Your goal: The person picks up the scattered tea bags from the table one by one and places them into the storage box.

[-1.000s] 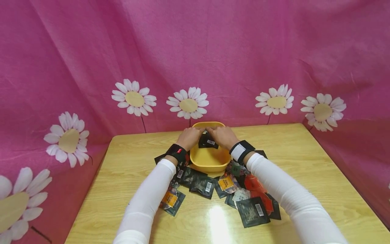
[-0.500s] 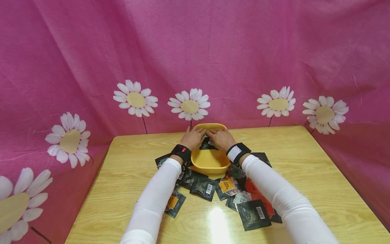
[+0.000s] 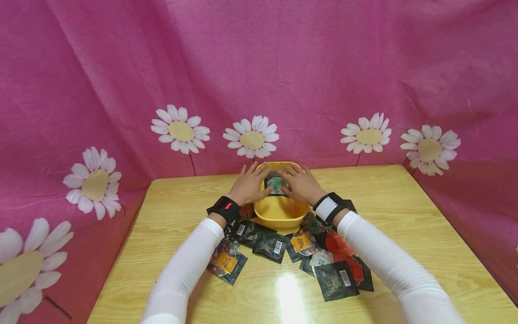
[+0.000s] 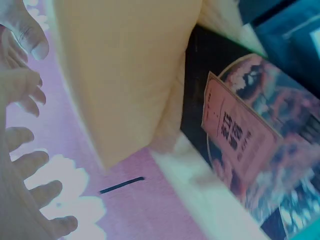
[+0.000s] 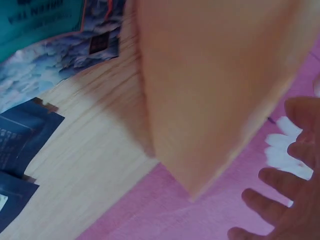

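Pink cloth [image 3: 307, 81] hangs behind our left hand [image 3: 247, 185] and right hand [image 3: 302, 185], fingers apart at the twelve-o'clock tub [image 3: 280, 222]; its tea packet [image 3: 276, 183] looks light, so let's pinch an edge.

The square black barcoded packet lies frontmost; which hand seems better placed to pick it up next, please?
Probably the right hand: the black packet lies on that side, near the white right sleeve, while the left hand looks farther away.
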{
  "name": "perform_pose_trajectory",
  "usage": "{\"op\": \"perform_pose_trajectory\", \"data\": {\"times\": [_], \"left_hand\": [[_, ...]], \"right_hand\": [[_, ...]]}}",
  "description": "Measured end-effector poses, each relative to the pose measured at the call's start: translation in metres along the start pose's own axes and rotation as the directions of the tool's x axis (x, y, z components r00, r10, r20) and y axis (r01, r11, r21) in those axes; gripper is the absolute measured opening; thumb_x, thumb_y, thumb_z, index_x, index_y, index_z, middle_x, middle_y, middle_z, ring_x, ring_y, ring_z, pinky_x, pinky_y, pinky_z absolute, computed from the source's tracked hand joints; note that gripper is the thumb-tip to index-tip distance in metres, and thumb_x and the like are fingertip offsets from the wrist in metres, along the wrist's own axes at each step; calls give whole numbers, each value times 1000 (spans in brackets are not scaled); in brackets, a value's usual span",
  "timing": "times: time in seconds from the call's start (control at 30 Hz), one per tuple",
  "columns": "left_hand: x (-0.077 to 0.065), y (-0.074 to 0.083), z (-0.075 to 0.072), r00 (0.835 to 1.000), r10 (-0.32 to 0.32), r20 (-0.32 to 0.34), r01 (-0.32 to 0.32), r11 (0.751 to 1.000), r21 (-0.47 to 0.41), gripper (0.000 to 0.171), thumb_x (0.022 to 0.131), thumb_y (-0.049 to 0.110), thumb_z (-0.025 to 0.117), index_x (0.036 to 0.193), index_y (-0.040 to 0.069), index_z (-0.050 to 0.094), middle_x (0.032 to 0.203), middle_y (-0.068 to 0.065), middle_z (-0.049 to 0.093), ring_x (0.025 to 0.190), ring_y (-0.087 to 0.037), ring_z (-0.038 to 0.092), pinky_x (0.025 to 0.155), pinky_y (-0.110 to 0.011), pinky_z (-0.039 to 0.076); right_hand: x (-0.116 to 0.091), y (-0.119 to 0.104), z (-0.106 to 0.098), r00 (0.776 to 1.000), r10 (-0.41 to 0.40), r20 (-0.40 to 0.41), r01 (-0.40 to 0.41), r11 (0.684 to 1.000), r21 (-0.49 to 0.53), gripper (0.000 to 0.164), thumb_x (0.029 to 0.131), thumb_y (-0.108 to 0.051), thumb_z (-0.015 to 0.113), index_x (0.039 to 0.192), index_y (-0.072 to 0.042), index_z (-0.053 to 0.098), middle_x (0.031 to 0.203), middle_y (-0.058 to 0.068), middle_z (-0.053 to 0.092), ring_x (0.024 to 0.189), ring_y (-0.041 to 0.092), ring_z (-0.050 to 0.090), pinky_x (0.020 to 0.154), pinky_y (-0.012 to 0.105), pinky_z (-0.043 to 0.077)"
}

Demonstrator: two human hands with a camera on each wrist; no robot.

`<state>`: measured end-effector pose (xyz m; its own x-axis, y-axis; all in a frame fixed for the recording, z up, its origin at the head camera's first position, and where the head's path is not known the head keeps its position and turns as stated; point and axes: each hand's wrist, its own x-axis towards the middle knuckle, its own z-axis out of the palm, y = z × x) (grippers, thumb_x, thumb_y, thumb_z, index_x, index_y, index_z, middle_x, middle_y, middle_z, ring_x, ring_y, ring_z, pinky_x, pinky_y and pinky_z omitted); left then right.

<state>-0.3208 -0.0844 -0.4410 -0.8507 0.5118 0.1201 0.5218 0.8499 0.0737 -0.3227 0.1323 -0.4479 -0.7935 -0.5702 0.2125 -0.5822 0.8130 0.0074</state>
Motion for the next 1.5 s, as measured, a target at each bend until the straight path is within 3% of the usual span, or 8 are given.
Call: {"op": "perform_pose_trajectory", "data": {"times": [0.13, 0.33, 0.53, 0.7, 0.87, 1.1, 1.5], "left_hand": [[-29, 6, -11, 997, 54, -58, -54, 999, 7, 83, 93, 54, 58, 158, 17, 23, 163, -7, 19, 150, -34, 10, 116, -61, 12], [-86, 24, -16, 985, 147, -87, -145, 989, 36, 85, 93, 60, 52, 158, 15, 22, 164, -7, 17, 149, -35, 12, 118, -58, 12], [-137, 43, -9, 981, 180, -75, -181, 983, -7, 86, 91, 57, 59, 157, 13, 26, 164, -5, 16, 150, -33, 13, 119, -53, 12], [-162, 57, 6, 974, 224, -36, -226, 973, -37, 87, 90, 56, 62, 156, 12, 27, 163, -6, 20, 149, -34, 15, 116, -56, 22], [-167, 65, 19, 965, 260, 39, -259, 965, -35, 88, 90, 56, 61, 157, 11, 25, 162, -9, 23, 147, -35, 21, 115, -53, 27], [-160, 64, 38, 957, 252, 144, -253, 967, -11, 85, 91, 58, 58, 154, 7, 32, 160, -13, 26, 147, -33, 24, 116, -48, 26], [-154, 63, 49, 950, 227, 214, -227, 974, -22, 73, 93, 51, 59, 151, 10, 39, 155, -9, 37, 144, -28, 33, 115, -48, 29]], "right_hand": [[-19, -9, -14, 999, -22, -38, 22, 1000, -4, 74, 91, -48, 65, 153, -19, 38, 156, 17, 33, 143, 41, 30, 111, 66, 24], [-59, -40, -31, 997, -64, -53, 63, 998, -20, 81, 89, -56, 62, 155, -18, 34, 159, 14, 28, 145, 41, 24, 112, 65, 22], [-101, -69, -31, 988, -130, -79, 130, 991, -6, 86, 86, -56, 67, 155, -17, 33, 158, 14, 31, 142, 40, 30, 110, 61, 29], [-130, -89, -23, 983, -167, -79, 170, 985, 40, 83, 86, -54, 68, 152, -15, 38, 155, 13, 37, 138, 36, 38, 105, 59, 37], [-142, -102, -8, 980, -191, -60, 195, 977, 81, 79, 86, -53, 69, 148, -11, 45, 147, 12, 46, 132, 34, 46, 102, 57, 40], [-144, -110, 14, 982, -171, 82, 162, 981, 107, 81, 85, -55, 68, 145, -5, 48, 146, 16, 48, 130, 36, 48, 103, 55, 42], [-140, -112, 27, 979, -153, 137, 143, 987, 79, 74, 88, -51, 67, 140, 0, 52, 142, 18, 52, 126, 34, 53, 103, 45, 45]]}}
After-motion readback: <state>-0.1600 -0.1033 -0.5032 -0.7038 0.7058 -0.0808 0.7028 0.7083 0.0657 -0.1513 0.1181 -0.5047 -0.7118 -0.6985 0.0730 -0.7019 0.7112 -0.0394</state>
